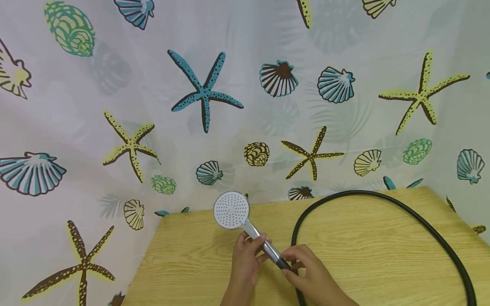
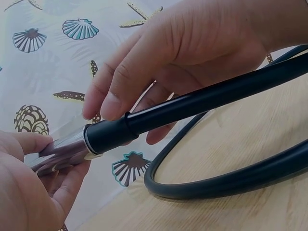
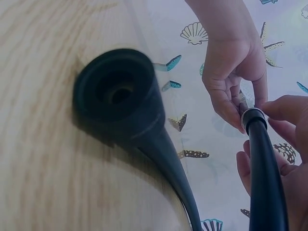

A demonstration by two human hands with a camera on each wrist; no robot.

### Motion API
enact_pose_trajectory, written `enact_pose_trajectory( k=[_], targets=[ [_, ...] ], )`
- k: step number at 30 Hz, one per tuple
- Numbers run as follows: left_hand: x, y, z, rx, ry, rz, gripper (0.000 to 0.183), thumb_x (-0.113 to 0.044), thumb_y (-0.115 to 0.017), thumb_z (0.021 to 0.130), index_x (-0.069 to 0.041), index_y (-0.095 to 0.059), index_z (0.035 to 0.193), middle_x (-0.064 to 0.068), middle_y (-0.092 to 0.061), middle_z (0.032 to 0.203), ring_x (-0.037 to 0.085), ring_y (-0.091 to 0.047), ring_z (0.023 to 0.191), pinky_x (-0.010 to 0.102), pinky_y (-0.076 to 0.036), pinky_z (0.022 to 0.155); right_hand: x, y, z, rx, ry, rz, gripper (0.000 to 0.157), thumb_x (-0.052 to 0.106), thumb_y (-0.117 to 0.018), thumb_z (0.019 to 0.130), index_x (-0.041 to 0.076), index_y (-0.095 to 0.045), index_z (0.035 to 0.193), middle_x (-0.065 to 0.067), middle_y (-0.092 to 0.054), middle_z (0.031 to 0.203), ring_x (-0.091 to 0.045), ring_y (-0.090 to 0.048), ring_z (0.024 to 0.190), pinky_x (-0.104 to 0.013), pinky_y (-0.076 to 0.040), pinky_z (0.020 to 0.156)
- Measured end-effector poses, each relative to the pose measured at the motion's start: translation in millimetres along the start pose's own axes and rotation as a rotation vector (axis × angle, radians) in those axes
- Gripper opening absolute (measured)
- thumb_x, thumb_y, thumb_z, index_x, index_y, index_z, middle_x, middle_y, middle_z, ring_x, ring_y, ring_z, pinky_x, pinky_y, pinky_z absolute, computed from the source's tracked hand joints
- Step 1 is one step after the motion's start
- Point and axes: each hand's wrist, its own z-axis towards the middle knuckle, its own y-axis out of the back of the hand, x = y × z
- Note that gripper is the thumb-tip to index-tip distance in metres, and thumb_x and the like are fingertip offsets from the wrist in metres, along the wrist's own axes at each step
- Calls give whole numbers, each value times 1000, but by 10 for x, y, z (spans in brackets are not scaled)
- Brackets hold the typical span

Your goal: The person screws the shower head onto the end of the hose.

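A silver hand shower with a round, white-faced head is held tilted above the table by my left hand, whose fingers and thumb grip the handle. The chrome end of that handle meets the black collar of a shower hose. Around the collar my right hand curls, thumb and fingers on opposite sides of the hose. One of its fingertips is right at the silver ring in the right wrist view.
The hose loops across the wood-grain table and leaves the head view at lower right. Its wide, hollow black end shows large in the right wrist view. A curtain printed with shells and starfish surrounds the table.
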Motion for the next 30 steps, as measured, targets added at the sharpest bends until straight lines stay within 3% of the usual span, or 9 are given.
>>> enact_pose_trajectory(
  k=[5,12,19,30],
  targets=[
    [12,2,10,-16,1,11,48,-15,-74,91,-6,-49,130,2,-64,103,16,-71,91,33,-64,79,31,2,-8,20,28,9,23,18,-70,96,21,-64,119,-3,-58,123,-13,-59,106,-28,-60,86],
    [30,-13,9,-49,-18,33,50,-15,-76,90,-3,-49,130,6,-65,107,18,-72,90,35,-65,79,13,-7,-8,22,50,2,25,18,-70,96,18,-63,120,-4,-59,120,-15,-64,102,-28,-61,86],
    [45,-27,7,-76,-26,44,48,-14,-74,91,-2,-48,129,5,-66,106,18,-72,89,36,-65,79,-19,-15,-11,29,16,-28,29,22,-71,95,16,-61,122,-2,-60,112,-10,-67,97,-25,-61,88],
    [47,-24,3,-83,-25,56,52,-13,-74,91,-2,-47,134,7,-67,109,18,-72,89,37,-65,80,-9,-9,2,38,-51,-4,33,24,-72,94,11,-61,123,-4,-65,115,-10,-68,98,-18,-59,86]
  ],
)
